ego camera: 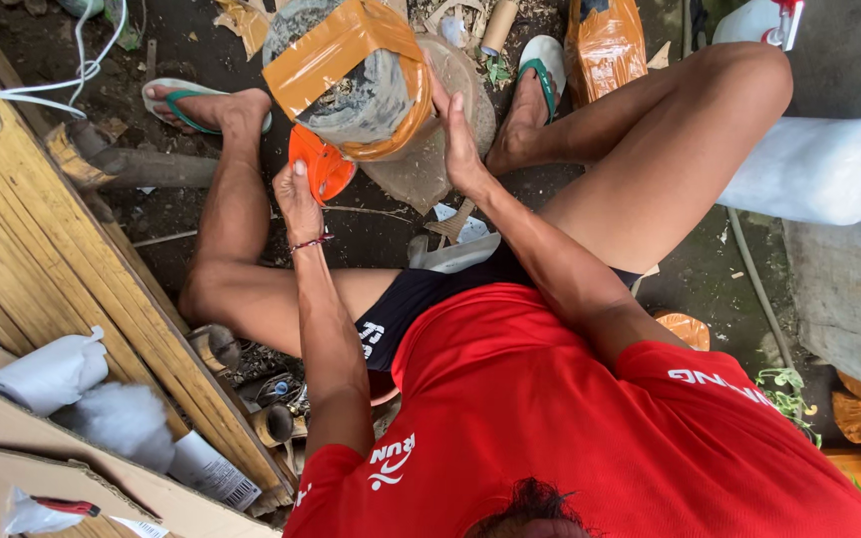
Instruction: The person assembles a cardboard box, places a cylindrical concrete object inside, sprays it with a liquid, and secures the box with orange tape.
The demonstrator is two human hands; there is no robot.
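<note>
1. While it sits raised between the person's knees, the grey bundle (371,100), banded with orange tape, tilts over a grey slab (421,174) just beneath it.
2. At the bundle's right edge, the right hand (462,149) lies flat against its side, fingers stretched out and gripping nothing.
3. Just below and left of the bundle, the left hand (298,194) curls its fingers around an orange tape roll (323,167).
4. As I judge it, 1 firm bracing palm and a roll kept close and taut should lay the strip smooth.
</note>
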